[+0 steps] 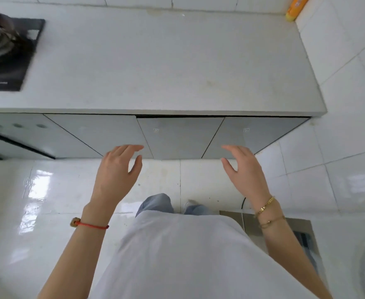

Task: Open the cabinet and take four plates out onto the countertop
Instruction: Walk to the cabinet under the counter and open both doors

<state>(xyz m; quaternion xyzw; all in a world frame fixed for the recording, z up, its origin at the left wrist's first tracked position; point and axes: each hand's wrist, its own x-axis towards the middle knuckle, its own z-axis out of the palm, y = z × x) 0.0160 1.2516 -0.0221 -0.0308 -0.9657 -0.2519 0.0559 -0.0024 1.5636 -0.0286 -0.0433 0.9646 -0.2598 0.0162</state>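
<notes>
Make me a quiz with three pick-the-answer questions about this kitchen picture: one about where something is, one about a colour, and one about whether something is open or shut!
1. Where is the orange bottle?
A. far right corner of the white countertop
B. on the floor
C. beside the stove

2. What colour is the string bracelet on the left wrist?
A. blue
B. red
C. green

3. How are the grey cabinet doors under the countertop?
A. wide open
B. taken off
C. shut

Answers: 1 A, the bottle stands where the countertop meets the tiled walls. 2 B, the string is red. 3 C, the doors lie flat, and the left hand and right hand hold nothing.
</notes>
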